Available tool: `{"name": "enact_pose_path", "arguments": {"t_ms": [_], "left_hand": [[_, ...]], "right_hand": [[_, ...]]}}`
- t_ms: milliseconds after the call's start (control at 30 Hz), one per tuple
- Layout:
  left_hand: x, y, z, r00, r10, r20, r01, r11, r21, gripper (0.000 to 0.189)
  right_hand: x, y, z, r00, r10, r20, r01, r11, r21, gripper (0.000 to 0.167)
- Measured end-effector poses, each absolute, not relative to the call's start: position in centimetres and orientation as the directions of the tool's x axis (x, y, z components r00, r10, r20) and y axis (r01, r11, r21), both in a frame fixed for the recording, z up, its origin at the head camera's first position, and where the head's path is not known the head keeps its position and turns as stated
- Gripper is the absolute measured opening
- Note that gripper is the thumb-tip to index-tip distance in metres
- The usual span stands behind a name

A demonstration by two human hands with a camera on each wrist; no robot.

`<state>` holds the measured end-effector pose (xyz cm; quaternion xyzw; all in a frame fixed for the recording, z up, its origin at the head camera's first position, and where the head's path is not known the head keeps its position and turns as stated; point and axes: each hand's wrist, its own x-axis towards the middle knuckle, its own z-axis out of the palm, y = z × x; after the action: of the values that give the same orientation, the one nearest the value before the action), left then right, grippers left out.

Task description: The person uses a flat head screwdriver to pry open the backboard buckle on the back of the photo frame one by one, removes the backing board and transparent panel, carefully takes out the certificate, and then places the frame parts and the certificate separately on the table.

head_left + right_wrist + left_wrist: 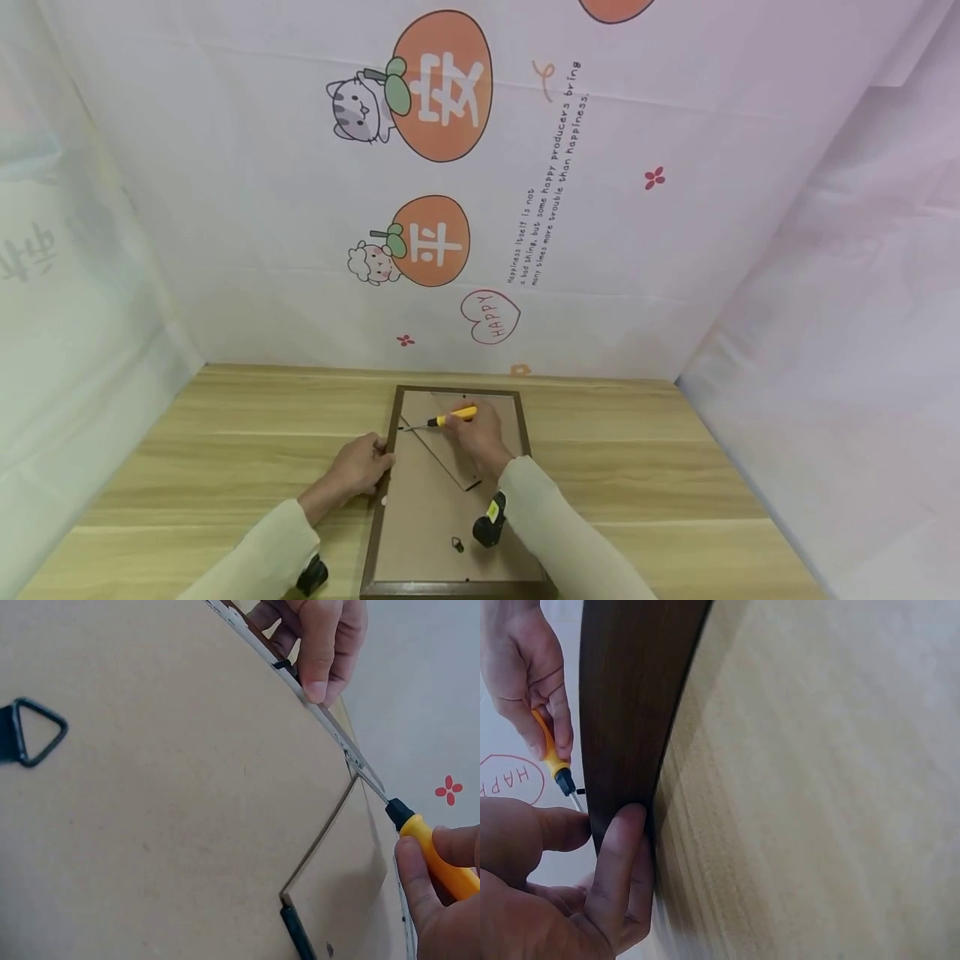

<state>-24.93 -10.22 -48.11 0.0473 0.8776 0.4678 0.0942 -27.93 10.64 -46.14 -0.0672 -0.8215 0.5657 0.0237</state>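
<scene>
A picture frame with dark brown edges lies back side up on the table, its tan backing board showing. My right hand grips the yellow handle of a screwdriver. The screwdriver's metal shaft points left, its tip by a small black tab at the frame's left edge. With thumb and fingers my left hand pinches that left edge, a little nearer than the tip. In the left wrist view the thumb lies on top and the fingers press the outer side.
A cut stand flap with a dark hinge sits in the backing. Nearer the front is a triangular hanging ring. The wood-grain table meets a printed white cloth at the back, with pale cloth at both sides.
</scene>
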Motion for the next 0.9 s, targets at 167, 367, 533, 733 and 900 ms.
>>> {"name": "enact_pose_path", "arguments": {"t_ms": [167,367,533,733,900], "left_hand": [[-24.9,-10.1,-48.2,-0.98,0.156,-0.124,-0.019,0.546,0.837,0.023],[-24.9,-10.2,-48.0,-0.979,0.165,-0.117,-0.007,0.55,0.835,0.027],[-25.0,-10.3,-47.8,-0.978,0.167,-0.126,-0.014,0.549,0.836,0.028],[-25.1,-10.4,-47.8,-0.979,0.159,-0.126,-0.02,0.541,0.84,0.025],[-25.1,-10.4,-48.1,-0.977,0.166,-0.132,-0.024,0.529,0.848,0.023]], "right_hand": [[-28.2,10.7,-46.4,-0.989,0.129,-0.068,0.104,0.298,-0.949,0.023],[-28.2,10.6,-46.7,-0.993,0.085,-0.083,0.096,0.172,-0.98,0.024],[-28.3,10.3,-47.1,-0.993,0.078,-0.091,0.101,0.134,-0.986,0.025],[-28.5,9.9,-47.0,-0.998,0.067,-0.019,0.029,0.141,-0.99,0.026],[-28.5,10.2,-47.4,-0.997,0.037,0.062,-0.053,0.214,-0.975,0.023]]}}
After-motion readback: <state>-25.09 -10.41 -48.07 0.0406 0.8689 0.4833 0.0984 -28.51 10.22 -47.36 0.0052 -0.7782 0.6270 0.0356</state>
